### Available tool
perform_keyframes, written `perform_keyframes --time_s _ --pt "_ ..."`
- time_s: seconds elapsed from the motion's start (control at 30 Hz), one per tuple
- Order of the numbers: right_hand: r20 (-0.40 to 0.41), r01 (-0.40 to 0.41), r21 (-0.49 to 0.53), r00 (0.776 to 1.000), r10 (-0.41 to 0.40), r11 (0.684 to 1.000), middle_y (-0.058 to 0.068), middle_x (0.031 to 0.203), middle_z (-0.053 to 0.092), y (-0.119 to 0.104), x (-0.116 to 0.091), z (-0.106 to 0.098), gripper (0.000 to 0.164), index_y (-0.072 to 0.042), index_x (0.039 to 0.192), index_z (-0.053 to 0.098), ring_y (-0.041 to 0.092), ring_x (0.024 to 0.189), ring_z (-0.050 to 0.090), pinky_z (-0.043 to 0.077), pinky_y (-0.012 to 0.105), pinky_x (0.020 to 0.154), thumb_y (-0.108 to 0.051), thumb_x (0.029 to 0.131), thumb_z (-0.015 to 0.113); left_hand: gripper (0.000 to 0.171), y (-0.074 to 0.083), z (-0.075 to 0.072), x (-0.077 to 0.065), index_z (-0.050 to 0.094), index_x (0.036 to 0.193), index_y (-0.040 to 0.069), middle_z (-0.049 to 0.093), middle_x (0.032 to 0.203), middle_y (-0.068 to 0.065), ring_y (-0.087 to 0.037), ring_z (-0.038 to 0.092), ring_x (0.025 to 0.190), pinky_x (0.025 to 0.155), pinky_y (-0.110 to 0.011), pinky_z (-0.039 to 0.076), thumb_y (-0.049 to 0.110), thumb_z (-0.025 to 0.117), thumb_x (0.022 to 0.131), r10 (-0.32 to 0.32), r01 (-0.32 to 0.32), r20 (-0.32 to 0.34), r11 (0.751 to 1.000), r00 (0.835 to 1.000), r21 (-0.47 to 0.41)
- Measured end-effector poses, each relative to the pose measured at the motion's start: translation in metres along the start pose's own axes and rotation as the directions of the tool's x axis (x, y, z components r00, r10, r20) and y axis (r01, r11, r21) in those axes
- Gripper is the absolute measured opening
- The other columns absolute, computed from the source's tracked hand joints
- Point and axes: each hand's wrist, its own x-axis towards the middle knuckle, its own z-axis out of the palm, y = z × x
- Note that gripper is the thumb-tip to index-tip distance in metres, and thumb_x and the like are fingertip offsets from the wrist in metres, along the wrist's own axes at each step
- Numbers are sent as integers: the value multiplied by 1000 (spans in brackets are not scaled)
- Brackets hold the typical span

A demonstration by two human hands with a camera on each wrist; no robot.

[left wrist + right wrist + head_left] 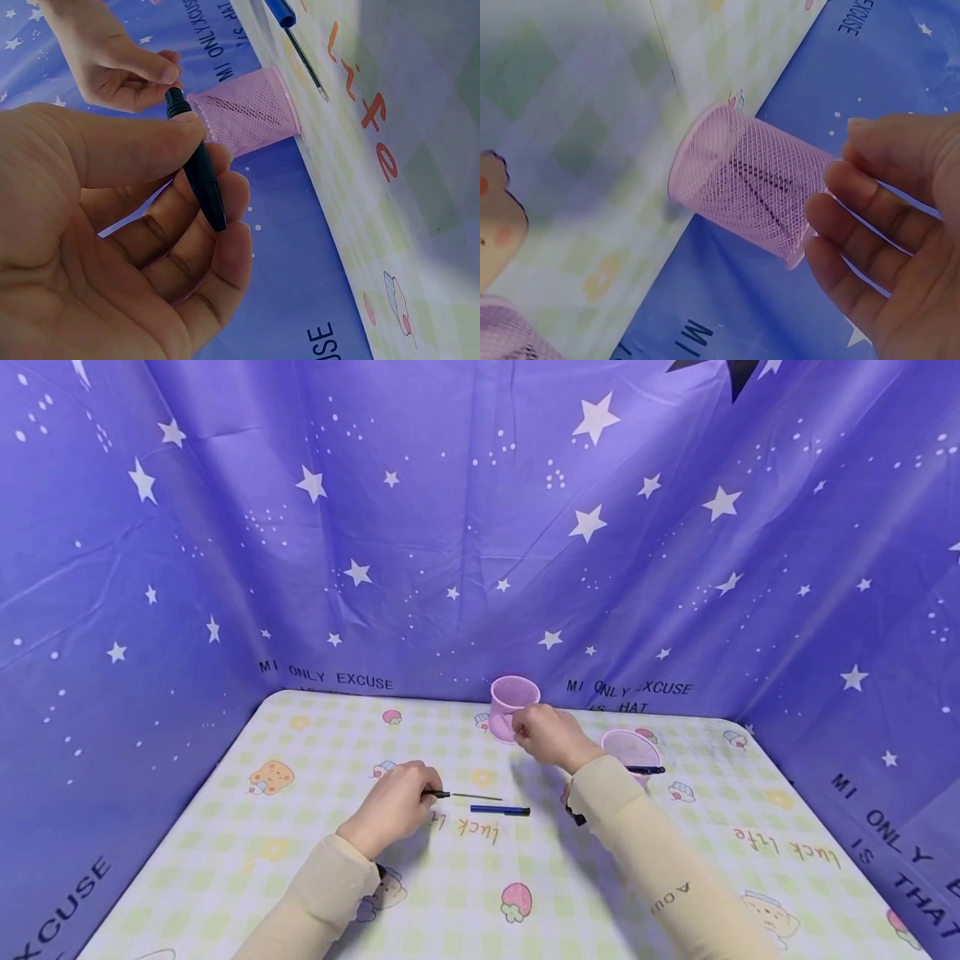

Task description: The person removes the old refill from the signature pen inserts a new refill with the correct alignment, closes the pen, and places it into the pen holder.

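Left hand pinches a black pen tip, leaving its thread clear; refill and blue barrel lie handily close. A pink mesh cup corrals thin dark pieces; the right hand, loosely curled, seemingly empty, hovers at its rim. A second mesh cup props a dark pen.

My left sleeve and right sleeve were cream, long and loose, each ending in a wide cuff. Dark lettering, too small to read surely, marked the right one. A black piece showed beside each cuff. My left hand and right hand were bare.
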Motion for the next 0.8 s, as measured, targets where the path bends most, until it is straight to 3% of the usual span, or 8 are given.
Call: perform_keyframes --time_s 0.33,0.6,0.8 --pt "23 -60 -2 998 60 998 -3 72 60 10 22 -12 10 -16 78 67 16 65 54 47 36 61 -14 86 62 16 -2 -1 0 70 82 10 59 78 3 -10 51 70 66 -28 47 -5 68 78 -16 17 25 999 1000 -47" --pt "68 -120 -42 990 123 992 0 73 59 21 38 -18 12 -14 76 66 17 65 53 45 34 60 -8 84 59 16 -2 0 1 70 82 11 59 79 4 -9 52 70 66 -29 48 -4 69 78 -7 8 22 999 1000 -44" --pt "56 -132 -56 989 135 990 1 74 60 24 53 -18 15 -14 73 64 20 68 53 45 36 61 -3 80 56 17 -3 0 1 71 81 12 58 78 5 -9 51 70 66 -28 47 -4 69 78 -11 12 21 999 1000 -37"
